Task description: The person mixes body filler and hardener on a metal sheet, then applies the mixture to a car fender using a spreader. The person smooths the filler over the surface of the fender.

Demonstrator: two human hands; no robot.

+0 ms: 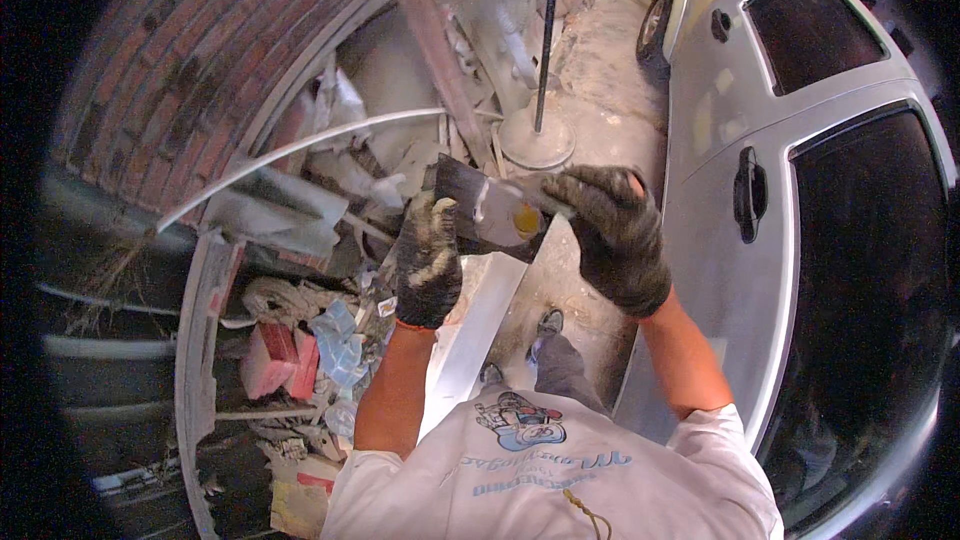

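Note:
My left hand (429, 270), in a dark, stained work glove, grips a dark flat board (459, 184) by its left side, thumb on top. A yellow dab of paste (526, 220) lies on the board, with a pale streak nearer its middle. My right hand (619, 240), gloved too, holds a thin flat spreader (553, 202) at the board's right side; motion blurs it, and its exact shape is unclear. Beneath the board a long white panel (480, 307) runs towards my body.
To my right stands a light-coloured vehicle (701, 195) with yellowish patches on its side. A black pole (545, 60) rises from a round base (536, 141) ahead. Scrap, a pink box (281, 360) and crumpled blue material (339, 337) lie left, by a brick wall (217, 52).

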